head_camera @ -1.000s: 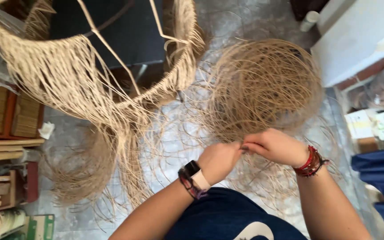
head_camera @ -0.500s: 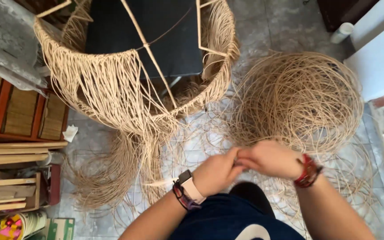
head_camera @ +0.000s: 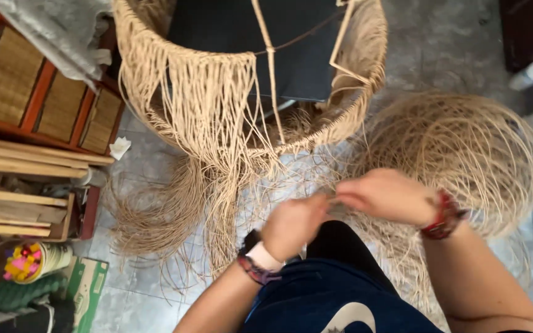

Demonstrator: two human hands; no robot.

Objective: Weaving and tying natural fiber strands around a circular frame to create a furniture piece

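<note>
Grey tiled floor (head_camera: 451,43) carries all. Big loose coil of rattan strands (head_camera: 464,148) at right side. Half-woven basket frame (head_camera: 248,92) at top middle, trailing fibres (head_camera: 155,216) spread below. Crumpled white paper scrap (head_camera: 119,147) toward left edge.

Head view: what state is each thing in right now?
Left hand: pinching thin strands, blurred.
Right hand: pinching the same strands.
Round woven frame: half woven, long strands hanging loose.
Coil of rattan strands: tangled, on the floor.
Small cup: on its side, coloured bits inside.
</note>
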